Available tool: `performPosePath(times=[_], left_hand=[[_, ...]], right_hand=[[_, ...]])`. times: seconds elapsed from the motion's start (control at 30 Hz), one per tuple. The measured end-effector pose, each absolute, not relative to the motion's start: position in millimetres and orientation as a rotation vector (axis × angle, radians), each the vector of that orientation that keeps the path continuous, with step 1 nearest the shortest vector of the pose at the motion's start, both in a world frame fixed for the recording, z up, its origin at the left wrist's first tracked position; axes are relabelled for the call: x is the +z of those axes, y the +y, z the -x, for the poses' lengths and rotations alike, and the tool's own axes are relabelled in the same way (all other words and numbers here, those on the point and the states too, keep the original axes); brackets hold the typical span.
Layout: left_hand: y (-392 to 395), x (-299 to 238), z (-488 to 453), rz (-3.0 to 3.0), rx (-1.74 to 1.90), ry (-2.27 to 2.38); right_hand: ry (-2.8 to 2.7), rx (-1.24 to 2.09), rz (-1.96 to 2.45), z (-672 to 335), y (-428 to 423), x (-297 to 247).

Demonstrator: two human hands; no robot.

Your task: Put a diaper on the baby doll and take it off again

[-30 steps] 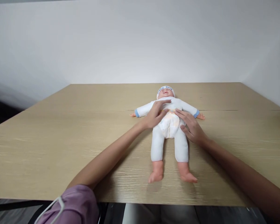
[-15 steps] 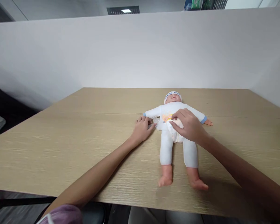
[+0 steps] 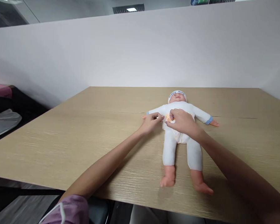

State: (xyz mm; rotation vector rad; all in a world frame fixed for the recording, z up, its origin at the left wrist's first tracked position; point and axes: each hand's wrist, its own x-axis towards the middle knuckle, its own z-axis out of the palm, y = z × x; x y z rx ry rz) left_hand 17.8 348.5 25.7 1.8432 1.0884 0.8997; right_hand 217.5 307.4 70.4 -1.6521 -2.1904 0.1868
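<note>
A baby doll (image 3: 180,141) in a white suit and cap lies on its back on the wooden table (image 3: 84,133), arms spread, bare feet toward me. A white diaper with an orange print (image 3: 168,117) wraps its waist. My left hand (image 3: 151,122) pinches the diaper's side tab at the doll's left flank. My right hand (image 3: 182,121) rests on the doll's belly, fingers closed on the diaper's front edge. The two hands nearly touch over the waist.
A white partition wall (image 3: 140,53) stands behind the table. At the far left are a dark seat (image 3: 21,105) with a grey bag (image 3: 2,121) and something pink (image 3: 0,90). The table's near edge runs just below the doll's feet.
My left hand moved from flat on the table beside the doll up to the diaper's side and pinched it. My right hand shifted left across the belly. The camera tilted up slightly.
</note>
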Motion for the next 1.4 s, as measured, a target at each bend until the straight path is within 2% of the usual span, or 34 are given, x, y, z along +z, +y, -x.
performPosePath(times=[0.17,0.37,0.63,0.8,1.1,1.23,1.33,1.4], left_hand=[[343.0,32.8,-54.5,-1.756,0.923,0.904],[343.7,27.5,-54.6,-1.793,0.965,0.669],[344.9,-2.3,-49.8,-1.762,1.156,0.658],[343.3,-11.0,-47.0,-1.88,1.126,0.719],[346.5,-20.7,-47.8,-1.842,1.046,0.736],[337.0,-8.7,-45.4,-2.017,1.152,0.826],[309.8,12.0,-38.2,-2.278,1.302,0.932],[285.1,26.4,-31.7,-2.431,1.217,0.814]], right_hand=[[-2.23,0.226,1.579,-226.4,307.4,72.8],[-2.264,0.289,1.519,-234.2,309.0,75.5],[-2.243,0.38,1.568,-240.6,311.9,82.2],[-2.165,0.513,1.527,-246.3,311.9,87.1],[-2.039,0.511,1.465,-257.1,323.4,81.5],[-1.946,0.47,1.398,-257.6,315.0,84.8],[-1.971,0.363,1.237,-257.4,277.4,86.7],[-2.036,0.383,1.127,-260.8,240.8,81.5]])
